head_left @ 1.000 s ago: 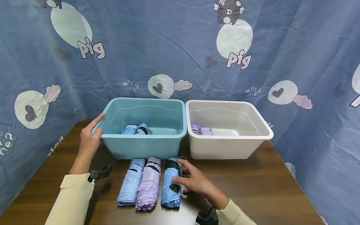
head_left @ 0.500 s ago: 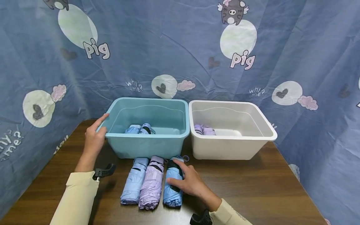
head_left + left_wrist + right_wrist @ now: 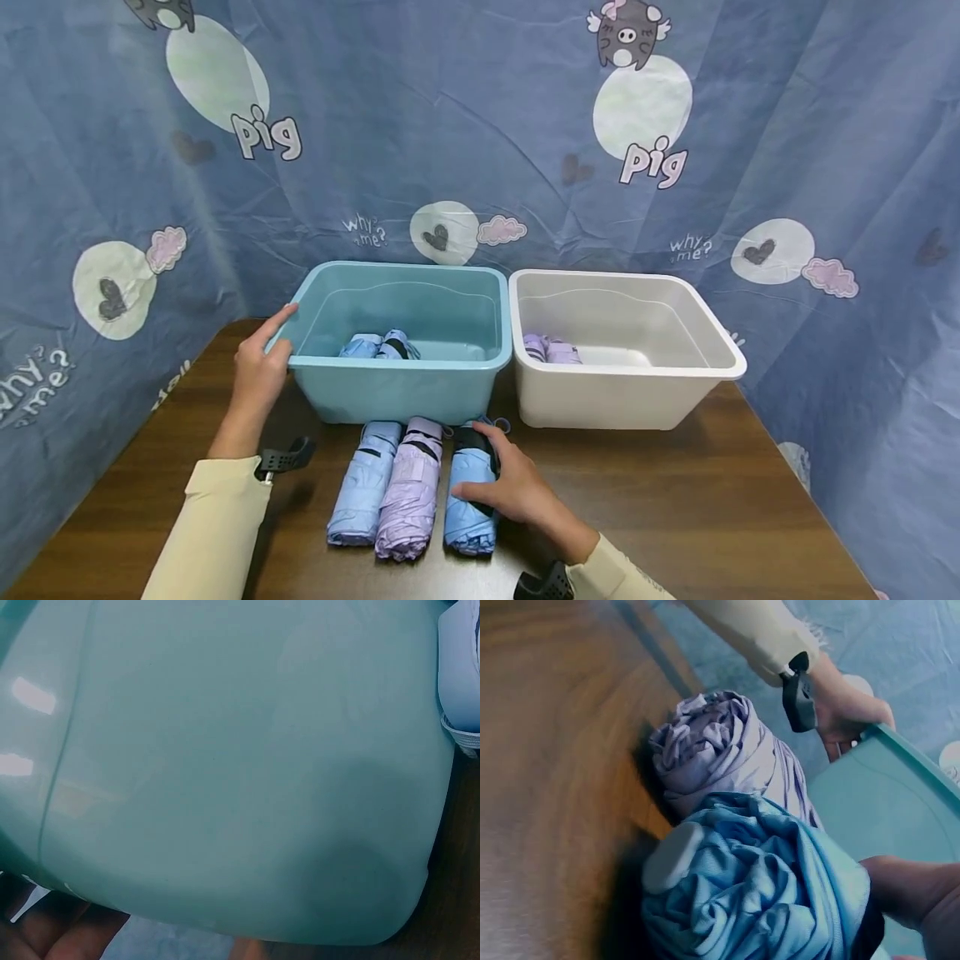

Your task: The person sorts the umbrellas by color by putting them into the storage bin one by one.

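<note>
1. Lower centre of the head view: the right hand (image 3: 517,483) grips a bright blue folded umbrella (image 3: 468,471) lying on the wooden table (image 3: 675,500), thumb and fingers narrowed round its sides.
2. Left of centre: the left hand (image 3: 258,375) holds the rim of a teal plastic bin (image 3: 405,393), index finger along its edge.
3. Just left of the gripped umbrella: a lilac folded umbrella (image 3: 408,504), then a pale blue folded umbrella (image 3: 363,496).
4. Centre: two blue umbrellas (image 3: 362,346) inside the teal bin.
5. Right of centre: a white plastic bin (image 3: 600,400) containing lilac bundles (image 3: 561,352).
</note>
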### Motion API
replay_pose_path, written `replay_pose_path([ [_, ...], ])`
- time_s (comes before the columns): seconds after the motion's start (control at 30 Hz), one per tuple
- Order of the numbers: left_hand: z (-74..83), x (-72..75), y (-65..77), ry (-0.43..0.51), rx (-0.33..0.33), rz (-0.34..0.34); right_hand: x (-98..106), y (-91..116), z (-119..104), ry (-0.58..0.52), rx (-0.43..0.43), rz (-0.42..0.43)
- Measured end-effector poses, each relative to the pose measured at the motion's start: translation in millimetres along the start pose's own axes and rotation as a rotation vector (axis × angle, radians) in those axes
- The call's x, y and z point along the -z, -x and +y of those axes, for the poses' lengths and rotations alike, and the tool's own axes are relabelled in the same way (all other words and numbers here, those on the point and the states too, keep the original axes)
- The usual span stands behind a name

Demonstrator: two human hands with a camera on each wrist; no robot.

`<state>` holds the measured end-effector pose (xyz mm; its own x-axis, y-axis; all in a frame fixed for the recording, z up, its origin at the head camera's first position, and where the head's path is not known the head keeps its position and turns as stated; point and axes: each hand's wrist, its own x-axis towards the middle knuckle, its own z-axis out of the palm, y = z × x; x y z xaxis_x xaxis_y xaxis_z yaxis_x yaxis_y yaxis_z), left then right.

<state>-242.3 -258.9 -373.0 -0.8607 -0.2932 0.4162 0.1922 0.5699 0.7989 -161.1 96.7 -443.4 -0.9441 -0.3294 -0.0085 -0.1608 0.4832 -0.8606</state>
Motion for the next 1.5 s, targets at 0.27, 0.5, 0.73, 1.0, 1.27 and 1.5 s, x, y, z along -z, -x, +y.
replay_pose_path([
  [0.27,3.3,-1.6,-2.5,0.000,0.001,0.005,9,4,8,-0.265,-0.024,-0.001],
  [0.5,4.1,-1.8,-3.5,-0.007,0.012,-0.007,20,12,-1,-0.390,-0.045,-0.054],
  [0.73,2.8,-1.8,-4.1,-0.001,0.011,-0.003,31,21,-17,-0.354,-0.023,-0.048],
  [1.0,3.7,-1.5,-3.6,0.014,0.020,-0.007,42,28,-36,-0.382,0.005,-0.055],
  [1.27,-0.2,-0.3,-0.5,0.012,0.014,-0.005,49,32,-48,-0.410,0.027,-0.047],
  [1.5,-1.7,0.5,0.0,0.011,0.009,-0.007,61,35,-61,-0.407,0.031,-0.049],
])
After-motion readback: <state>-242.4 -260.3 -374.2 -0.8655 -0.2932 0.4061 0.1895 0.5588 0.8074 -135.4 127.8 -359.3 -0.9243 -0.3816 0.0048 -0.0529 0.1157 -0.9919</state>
